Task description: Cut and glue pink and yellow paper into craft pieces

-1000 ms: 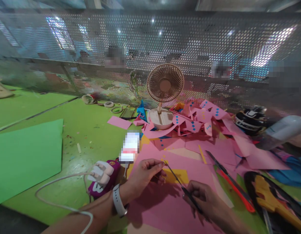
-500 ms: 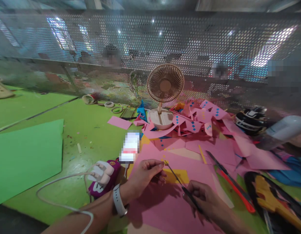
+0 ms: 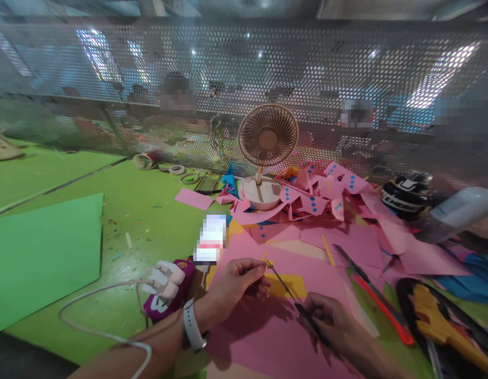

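Observation:
My left hand [image 3: 236, 284], with a white watch on its wrist, pinches a tiny yellow paper bit [image 3: 269, 262] between thumb and forefinger above a pink paper sheet [image 3: 263, 326]. My right hand [image 3: 332, 323] is closed round thin black tweezers [image 3: 293, 300], whose tip touches that yellow bit. A yellow paper piece [image 3: 285, 285] lies on the pink sheet just under the tweezers.
A small pink desk fan [image 3: 267, 152] stands behind a heap of pink paper scraps with blue diamonds [image 3: 326, 195]. Red-handled scissors [image 3: 380, 300] lie to the right. A phone [image 3: 210, 238], a white cable [image 3: 101, 310], a green sheet [image 3: 42, 252] and tape rolls [image 3: 176, 169] lie left. Perforated metal screen behind.

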A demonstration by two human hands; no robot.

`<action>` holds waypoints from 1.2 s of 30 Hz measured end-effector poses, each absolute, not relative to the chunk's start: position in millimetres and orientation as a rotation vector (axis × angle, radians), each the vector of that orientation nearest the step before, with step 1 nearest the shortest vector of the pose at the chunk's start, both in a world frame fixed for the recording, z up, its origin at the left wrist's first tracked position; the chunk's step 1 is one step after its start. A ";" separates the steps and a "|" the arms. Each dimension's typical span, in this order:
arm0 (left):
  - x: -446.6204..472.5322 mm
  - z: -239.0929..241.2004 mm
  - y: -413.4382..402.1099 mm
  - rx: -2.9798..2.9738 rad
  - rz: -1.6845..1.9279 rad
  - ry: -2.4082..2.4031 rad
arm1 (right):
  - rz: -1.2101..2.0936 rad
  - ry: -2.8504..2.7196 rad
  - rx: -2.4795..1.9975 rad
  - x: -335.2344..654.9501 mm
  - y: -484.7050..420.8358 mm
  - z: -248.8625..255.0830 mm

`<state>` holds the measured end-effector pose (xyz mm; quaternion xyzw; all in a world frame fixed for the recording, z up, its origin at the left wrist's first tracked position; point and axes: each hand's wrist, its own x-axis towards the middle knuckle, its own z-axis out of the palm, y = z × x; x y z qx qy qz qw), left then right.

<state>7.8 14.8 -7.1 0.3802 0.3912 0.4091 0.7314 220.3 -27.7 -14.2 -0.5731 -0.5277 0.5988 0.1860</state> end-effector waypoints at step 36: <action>5.1 -1.1 15.5 0.856 0.897 0.870 | 1.679 -1.510 -1.600 226.0 -24.8 -10.7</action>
